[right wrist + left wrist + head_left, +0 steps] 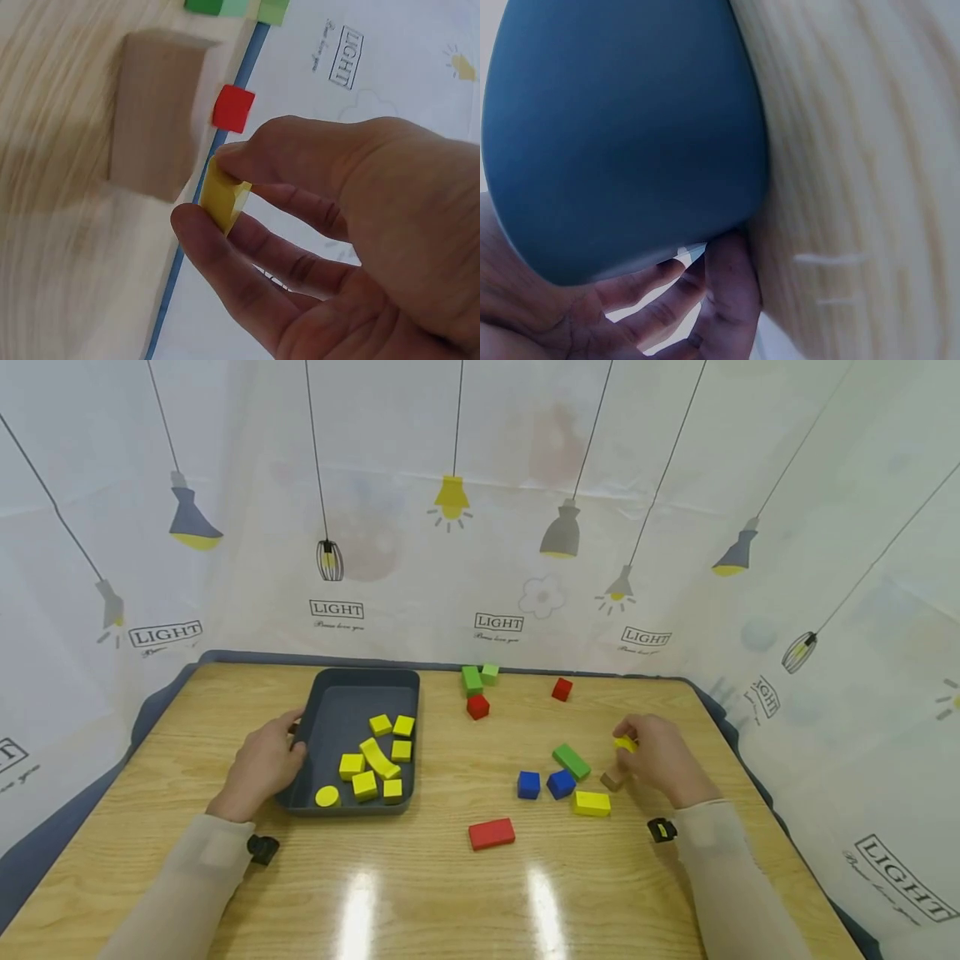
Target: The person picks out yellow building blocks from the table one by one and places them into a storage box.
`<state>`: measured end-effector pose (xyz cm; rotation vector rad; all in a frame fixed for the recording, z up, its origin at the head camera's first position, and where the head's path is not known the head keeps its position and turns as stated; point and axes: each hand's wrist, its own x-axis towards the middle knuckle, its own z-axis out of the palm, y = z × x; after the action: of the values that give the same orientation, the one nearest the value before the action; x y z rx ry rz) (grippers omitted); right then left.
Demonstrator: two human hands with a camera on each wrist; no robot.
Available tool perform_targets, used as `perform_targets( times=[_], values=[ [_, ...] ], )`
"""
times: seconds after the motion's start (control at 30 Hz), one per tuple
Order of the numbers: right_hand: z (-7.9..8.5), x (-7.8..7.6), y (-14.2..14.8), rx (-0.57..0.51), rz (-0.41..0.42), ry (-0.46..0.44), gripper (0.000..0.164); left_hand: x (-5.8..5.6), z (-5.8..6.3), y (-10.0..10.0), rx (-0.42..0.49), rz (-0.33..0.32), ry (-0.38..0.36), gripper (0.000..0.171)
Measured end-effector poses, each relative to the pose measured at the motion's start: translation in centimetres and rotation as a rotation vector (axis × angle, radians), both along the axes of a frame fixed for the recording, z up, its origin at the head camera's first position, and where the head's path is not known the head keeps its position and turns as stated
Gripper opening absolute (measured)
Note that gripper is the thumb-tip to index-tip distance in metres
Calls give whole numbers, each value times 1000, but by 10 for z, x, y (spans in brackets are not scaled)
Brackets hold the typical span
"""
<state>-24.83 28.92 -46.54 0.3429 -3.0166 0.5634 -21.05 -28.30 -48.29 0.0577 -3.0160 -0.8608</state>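
Note:
My left hand (262, 764) holds the dark grey tray (318, 706) at its left side, the thumb by the rim. In the left wrist view its fingers (731, 292) lie against the tray's outer wall (630, 150), low by the tabletop. Several yellow blocks (364, 786) lie in the tray, among them a curved piece (378, 759) and a round one (327, 796). Over the table's right part, my right hand (660, 756) pinches a small yellow block (223, 193) between thumb and fingers. A plain wooden block (157, 112) lies just beside that hand, partly hidden in the head view.
Left of my right hand lie a yellow block (592, 803), a green block (572, 762) and two blue cubes (528, 785). A red block (492, 833) is nearer the front. Red cubes (477, 707) and green blocks (472, 680) lie towards the table's back edge, before a printed curtain (420, 585).

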Motion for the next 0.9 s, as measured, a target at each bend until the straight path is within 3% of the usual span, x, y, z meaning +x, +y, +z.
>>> perform_targets(
  times=[0.37,0.9],
  values=[
    [11,7,-36,2,66,17,26,-1,-1,-1,0,2,-3,61],
    [21,13,-111,-10,253,112,23,-1,-1,0,8,8,-5,61]
  ],
)
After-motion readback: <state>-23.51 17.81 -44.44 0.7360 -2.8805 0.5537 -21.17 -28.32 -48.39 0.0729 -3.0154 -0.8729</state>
